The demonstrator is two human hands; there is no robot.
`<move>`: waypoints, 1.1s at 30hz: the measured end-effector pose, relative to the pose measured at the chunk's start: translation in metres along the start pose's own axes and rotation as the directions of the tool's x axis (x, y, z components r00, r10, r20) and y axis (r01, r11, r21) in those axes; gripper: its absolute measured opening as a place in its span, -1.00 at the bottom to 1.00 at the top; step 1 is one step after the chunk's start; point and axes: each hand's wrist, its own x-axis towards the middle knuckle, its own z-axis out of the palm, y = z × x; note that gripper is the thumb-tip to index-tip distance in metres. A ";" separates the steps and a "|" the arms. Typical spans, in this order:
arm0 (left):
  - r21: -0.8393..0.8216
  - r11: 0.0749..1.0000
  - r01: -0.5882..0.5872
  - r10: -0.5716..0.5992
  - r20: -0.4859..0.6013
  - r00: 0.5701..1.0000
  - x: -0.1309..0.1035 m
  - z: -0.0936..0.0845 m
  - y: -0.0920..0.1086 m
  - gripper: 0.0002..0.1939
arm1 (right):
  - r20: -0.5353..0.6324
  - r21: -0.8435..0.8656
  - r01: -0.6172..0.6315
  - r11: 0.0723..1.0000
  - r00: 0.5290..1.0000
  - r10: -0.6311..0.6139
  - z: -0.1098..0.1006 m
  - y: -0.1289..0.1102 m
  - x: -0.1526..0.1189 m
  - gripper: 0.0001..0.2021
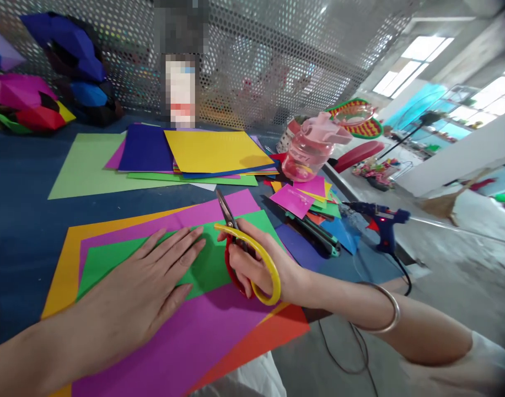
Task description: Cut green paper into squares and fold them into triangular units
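Note:
My left hand (153, 286) lies flat with its fingers stretched out across a sheet of green paper (256, 229). In my right hand (264, 259) is a pair of scissors (271, 275) with one yellow and one red handle. The blades point up and away, over the green sheet's upper part. Under the green sheet lies a larger purple sheet (173, 353). Beneath that, orange-yellow paper (60, 281) sticks out at the left, and a red-orange sheet (261, 342) shows at the lower right.
Stacked coloured paper (219, 151) lies farther back. To the right are a pink bottle (312, 146), small paper scraps (291, 201), a utility knife (314, 234) and a blue glue gun (382, 220) with a cable. Folded paper shapes (33, 105) stand at the left before a perforated metal panel (252, 60).

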 end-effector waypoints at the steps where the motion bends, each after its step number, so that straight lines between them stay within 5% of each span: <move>1: 0.003 1.000 0.001 -0.001 -0.003 1.000 0.000 -0.001 0.000 -0.41 | -0.018 0.011 0.003 1.000 1.000 -0.003 -0.003 0.002 -0.001 -0.92; 20: 0.077 0.997 0.028 -0.038 0.130 0.991 -0.012 0.015 -0.009 -0.29 | -0.203 0.094 -0.018 0.995 0.979 0.037 -0.059 0.022 -0.027 -0.89; 33: 0.072 0.997 -0.006 -0.003 0.128 0.992 -0.012 0.014 -0.011 -0.27 | -0.298 0.023 -0.100 0.995 0.949 0.102 -0.067 0.016 -0.033 -0.75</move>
